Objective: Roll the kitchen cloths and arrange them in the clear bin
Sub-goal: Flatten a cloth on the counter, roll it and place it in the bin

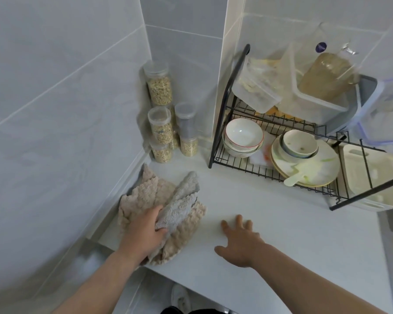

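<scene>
A heap of beige kitchen cloths (pixel 145 196) lies at the left end of the white counter (pixel 270 223), against the tiled wall. On top of the heap is a grey cloth (pixel 182 205). My left hand (pixel 143 232) grips the near end of that grey cloth, thumb over it. A little to the right, my right hand (pixel 241 241) rests on the bare counter with fingers spread, holding nothing. Clear plastic containers (pixel 315 103) stand on the upper shelf of the dish rack at the right.
A black wire dish rack (pixel 236 162) fills the right, holding bowls (pixel 243 137), plates (pixel 304 164) and a white tray (pixel 372 177). Several clear jars of grain (pixel 161 130) stand stacked in the back corner. The counter's front edge runs just below my hands.
</scene>
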### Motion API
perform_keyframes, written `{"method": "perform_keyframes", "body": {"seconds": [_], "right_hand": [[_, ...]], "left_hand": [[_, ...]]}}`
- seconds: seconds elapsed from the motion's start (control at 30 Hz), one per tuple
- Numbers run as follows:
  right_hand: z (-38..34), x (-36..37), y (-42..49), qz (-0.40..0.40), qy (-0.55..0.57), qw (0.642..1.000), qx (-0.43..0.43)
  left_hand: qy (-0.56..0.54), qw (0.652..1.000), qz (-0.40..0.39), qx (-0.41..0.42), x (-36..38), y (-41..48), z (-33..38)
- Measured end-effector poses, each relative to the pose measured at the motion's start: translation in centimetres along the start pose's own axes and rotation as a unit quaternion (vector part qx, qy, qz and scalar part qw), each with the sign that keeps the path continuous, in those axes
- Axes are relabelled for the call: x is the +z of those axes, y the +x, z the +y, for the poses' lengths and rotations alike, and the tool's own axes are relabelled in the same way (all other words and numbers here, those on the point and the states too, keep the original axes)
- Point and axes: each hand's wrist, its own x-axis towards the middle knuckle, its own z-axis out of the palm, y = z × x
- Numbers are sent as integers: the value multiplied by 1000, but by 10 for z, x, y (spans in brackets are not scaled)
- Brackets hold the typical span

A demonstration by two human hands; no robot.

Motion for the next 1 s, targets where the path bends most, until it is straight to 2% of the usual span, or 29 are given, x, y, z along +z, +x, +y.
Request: {"method": "perform_keyframes", "body": {"seconds": [0.2,0.3,0.43,0.6,0.77,0.87,1.0], "right_hand": [[2,-6,4,-7,17,1000,11],[-2,-27,9,40,27,999,15],[-27,-54,20,133,59,988,-49],[-49,-63,35,147,37,977,-147],[-45,-61,35,251,129,939,-199],[-33,-77,9,298,220,902,-221],[13,-109,-51,354,310,864,-179]], "left_hand": [[49,998,20,37,-3,9,5],[46,999,-2,7,-5,15,9],[32,999,-18,38,-9,16,20],[8,996,-30,82,-30,0,38],[-18,994,4,105,-88,-34,69],[-29,993,40,107,-128,-53,91],[11,984,95,147,-162,-52,121]]}}
